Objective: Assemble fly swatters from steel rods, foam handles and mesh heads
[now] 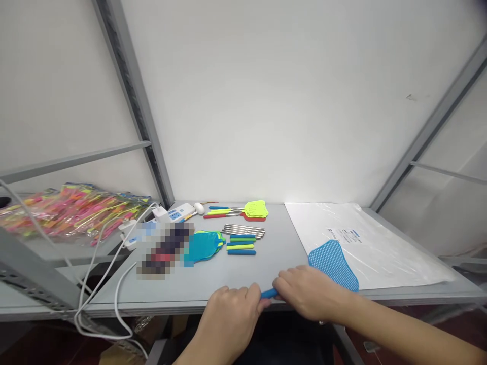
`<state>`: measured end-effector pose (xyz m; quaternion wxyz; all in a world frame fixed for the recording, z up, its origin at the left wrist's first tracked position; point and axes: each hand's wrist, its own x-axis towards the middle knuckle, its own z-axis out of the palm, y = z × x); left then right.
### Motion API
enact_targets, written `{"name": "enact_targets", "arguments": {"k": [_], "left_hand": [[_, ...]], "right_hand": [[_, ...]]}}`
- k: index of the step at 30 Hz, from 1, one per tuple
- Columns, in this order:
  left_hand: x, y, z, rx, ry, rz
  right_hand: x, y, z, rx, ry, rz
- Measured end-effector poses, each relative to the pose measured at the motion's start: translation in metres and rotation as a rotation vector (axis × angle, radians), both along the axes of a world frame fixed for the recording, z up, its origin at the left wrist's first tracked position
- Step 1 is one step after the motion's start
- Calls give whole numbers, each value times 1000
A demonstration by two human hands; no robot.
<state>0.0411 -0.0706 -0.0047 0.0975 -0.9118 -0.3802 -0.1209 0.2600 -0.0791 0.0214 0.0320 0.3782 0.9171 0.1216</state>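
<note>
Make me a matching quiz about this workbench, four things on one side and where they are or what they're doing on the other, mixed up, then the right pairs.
Things:
1. Metal rods
2. Yellow swatter head
3. Blue mesh head
4. Left hand

Places and states:
A. In front of the white package, as the camera sees it
B. Closed around the blue handle
C. Just behind the row of loose handles
D. Overlapping a red swatter head

Pairs: 1-C, 2-D, 3-A, 4-B
</note>
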Motion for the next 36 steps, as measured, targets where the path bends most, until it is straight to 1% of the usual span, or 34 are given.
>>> {"name": "enact_targets", "arguments": {"k": [2, 6, 9, 10, 12, 14, 16, 18, 21, 23, 25, 27, 29, 31, 33, 36], "left_hand": [[-1, -3, 7, -55, 13, 81], [-5, -4, 21, -185, 8, 163], [-10, -2, 24, -239, -14, 209], [-11, 0, 25, -241, -33, 221], [-11, 8, 25, -185, -77, 251], [-7, 19, 27, -56, -110, 298], [-1, 34, 30, 49, -120, 311], [5, 51, 35, 57, -105, 255], [15, 79, 43, 9, -72, 152], [22, 99, 50, -46, -49, 85], [30, 119, 54, -120, -23, 24], [37, 136, 54, -211, 1, -20], [42, 148, 48, -315, 16, -42], [43, 153, 38, -429, 6, -42], [41, 151, 27, -547, -41, -27], [34, 145, 20, -749, -167, -16]], "right_hand": [[-1, 9, 5, 89, -36, 60], [-1, 25, 12, 239, -58, 189], [-4, 36, 11, 290, -35, 236], [-6, 40, 11, 276, -23, 223], [-12, 51, 12, 180, 22, 121], [-20, 62, 16, 61, 82, -13], [-27, 73, 21, -14, 136, -108], [-30, 82, 27, -40, 160, -150], [-24, 95, 37, -84, 164, -205], [-13, 104, 41, -101, 155, -234], [0, 113, 40, -99, 140, -260], [10, 122, 32, -74, 119, -285], [16, 129, 17, -40, 87, -295], [18, 136, 0, -11, 46, -268], [17, 143, -15, 20, 2, -204], [15, 153, -24, 94, -46, -71]]}}
